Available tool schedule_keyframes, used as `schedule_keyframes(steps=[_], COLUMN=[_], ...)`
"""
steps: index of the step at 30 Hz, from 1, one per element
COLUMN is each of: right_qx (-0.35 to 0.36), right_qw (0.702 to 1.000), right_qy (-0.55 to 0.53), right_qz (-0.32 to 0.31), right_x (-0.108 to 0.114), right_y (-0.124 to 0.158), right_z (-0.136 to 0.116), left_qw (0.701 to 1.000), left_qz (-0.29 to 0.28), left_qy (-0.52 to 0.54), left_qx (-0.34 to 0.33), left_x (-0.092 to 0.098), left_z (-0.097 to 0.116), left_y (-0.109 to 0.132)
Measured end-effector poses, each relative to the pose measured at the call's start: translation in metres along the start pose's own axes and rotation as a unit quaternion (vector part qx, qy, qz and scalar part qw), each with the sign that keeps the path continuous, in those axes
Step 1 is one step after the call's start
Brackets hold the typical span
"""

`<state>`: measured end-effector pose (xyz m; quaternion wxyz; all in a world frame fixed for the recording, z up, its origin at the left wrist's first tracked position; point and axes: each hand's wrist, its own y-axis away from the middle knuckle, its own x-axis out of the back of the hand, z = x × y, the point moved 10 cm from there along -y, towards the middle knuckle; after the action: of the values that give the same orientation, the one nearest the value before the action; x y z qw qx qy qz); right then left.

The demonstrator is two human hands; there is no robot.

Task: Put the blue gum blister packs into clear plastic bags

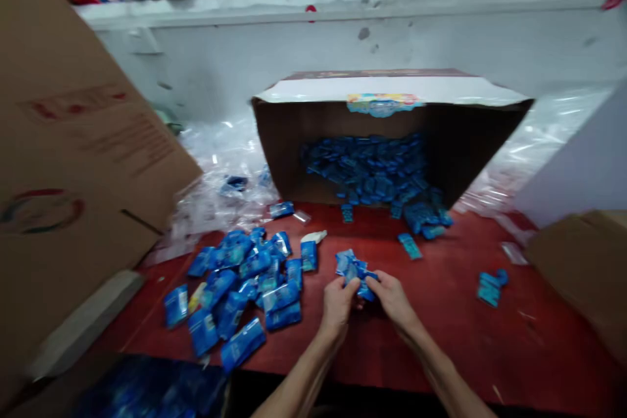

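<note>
Between both hands, just above the red table, is a small bunch of blue packets (351,266). My left hand (339,300) grips the bunch from the left, thumb on top. On the other side, my right hand (389,294) pinches its right edge. To the left lies a loose pile of blue packets (240,274). Ahead, a cardboard box (289,173) on its side opens toward me, holding a heap of small blue packets (372,166), some spilling from its mouth. Print on the packets is too blurred to read.
Large cardboard boxes stand left (98,144) and right (582,268). Clear plastic bags (215,176) lie beside the open box. A few stray packets (488,289) rest on the right of the red table (431,353). A white ledge (206,16) runs behind.
</note>
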<state>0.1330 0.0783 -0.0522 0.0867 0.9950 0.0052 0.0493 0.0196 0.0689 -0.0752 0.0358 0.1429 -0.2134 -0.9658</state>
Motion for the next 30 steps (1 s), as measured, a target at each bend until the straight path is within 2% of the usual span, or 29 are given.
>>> schedule_keyframes(steps=[5, 7, 9, 11, 13, 16, 19, 22, 25, 27, 28, 30], right_qx=[0.014, 0.022, 0.029, 0.033, 0.025, -0.012, -0.038, -0.038, -0.021, 0.002, 0.017, 0.029], right_qw=[0.995, 0.991, 0.986, 0.978, 0.967, 0.951, 0.951, 0.966, 0.984, 0.997, 0.999, 0.988], right_qy=[0.080, 0.118, 0.157, 0.195, 0.229, 0.261, 0.262, 0.226, 0.161, 0.067, -0.018, -0.152], right_qz=[0.053, 0.056, 0.053, 0.067, 0.111, 0.166, 0.159, 0.122, 0.079, 0.045, 0.025, 0.008], right_x=[0.012, 0.020, 0.031, 0.050, 0.076, 0.110, 0.123, 0.117, 0.098, 0.080, 0.070, 0.055], right_y=[-0.002, -0.002, -0.004, -0.010, -0.022, -0.044, -0.062, -0.063, -0.041, -0.020, -0.010, 0.005], right_z=[-0.005, -0.013, -0.023, -0.034, -0.041, -0.040, -0.034, -0.034, -0.038, -0.041, -0.042, -0.040], left_qw=[0.997, 0.991, 0.988, 0.989, 0.989, 0.984, 0.979, 0.976, 0.976, 0.975, 0.975, 0.975], left_qz=[-0.062, -0.105, -0.123, -0.108, -0.083, -0.072, -0.065, -0.048, -0.027, -0.016, -0.014, -0.016], left_qy=[0.027, 0.035, 0.037, 0.041, 0.055, 0.084, 0.103, 0.109, 0.122, 0.131, 0.133, 0.134], left_qx=[0.040, 0.071, 0.089, 0.094, 0.110, 0.141, 0.162, 0.180, 0.180, 0.179, 0.179, 0.176], left_x=[-0.018, -0.027, -0.030, -0.025, -0.018, -0.013, -0.008, -0.002, 0.001, 0.001, 0.000, -0.003], left_z=[-0.001, 0.001, 0.004, 0.007, 0.006, -0.001, -0.007, -0.013, -0.015, -0.017, -0.018, -0.019], left_y=[-0.001, 0.004, 0.008, 0.009, 0.009, 0.011, 0.014, 0.015, 0.014, 0.013, 0.013, 0.012])
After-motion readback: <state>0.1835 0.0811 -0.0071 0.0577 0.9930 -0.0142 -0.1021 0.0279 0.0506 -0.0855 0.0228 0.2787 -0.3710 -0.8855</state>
